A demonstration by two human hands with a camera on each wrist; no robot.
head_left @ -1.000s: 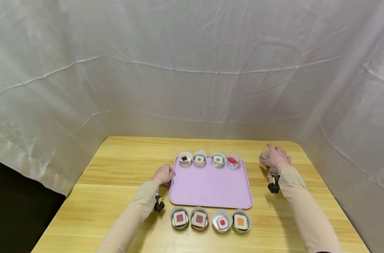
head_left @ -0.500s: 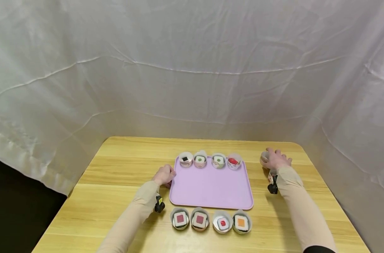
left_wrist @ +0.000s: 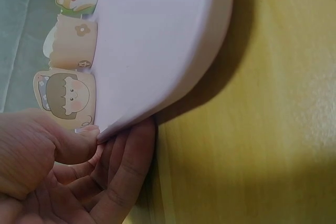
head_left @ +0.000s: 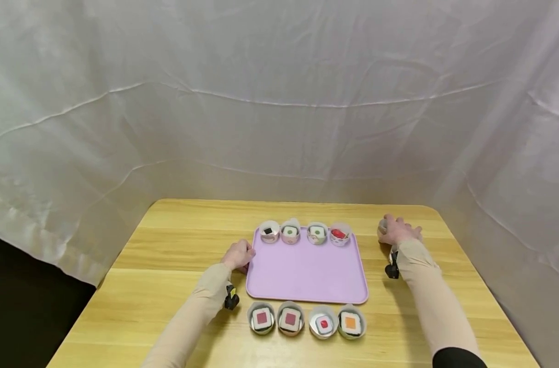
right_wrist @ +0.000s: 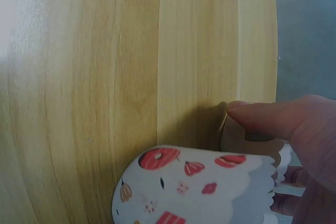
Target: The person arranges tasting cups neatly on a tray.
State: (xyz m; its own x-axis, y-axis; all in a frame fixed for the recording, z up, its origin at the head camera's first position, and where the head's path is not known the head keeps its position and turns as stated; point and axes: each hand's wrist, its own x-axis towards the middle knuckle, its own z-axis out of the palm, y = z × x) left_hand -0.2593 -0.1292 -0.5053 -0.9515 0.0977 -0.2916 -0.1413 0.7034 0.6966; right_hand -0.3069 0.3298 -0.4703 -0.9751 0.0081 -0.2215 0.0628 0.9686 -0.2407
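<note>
Tray (head_left: pixel 307 273) sat on table (head_left: pixel 182 240), 4 back cups (head_left: pixel 317 239) at far edge, 4 front cups (head_left: pixel 322 309) b4 near edge, 2 side cups (right_wrist: pixel 181 182) twd table's far R cnr

Soft, even brightness across the head view, sheen rippling on the pale curtain (head_left: pixel 279 102), the right sleeve (head_left: pixel 438 306) laying a faint shadow. Over to the left wrist, dimmer, the tray (left_wrist: pixel 147 40) casting a dark band on the worktop (left_wrist: pixel 262 140). Right wrist: white glare at upper left, soft shadow beside the brown cup (right_wrist: pixel 236 139).
</note>
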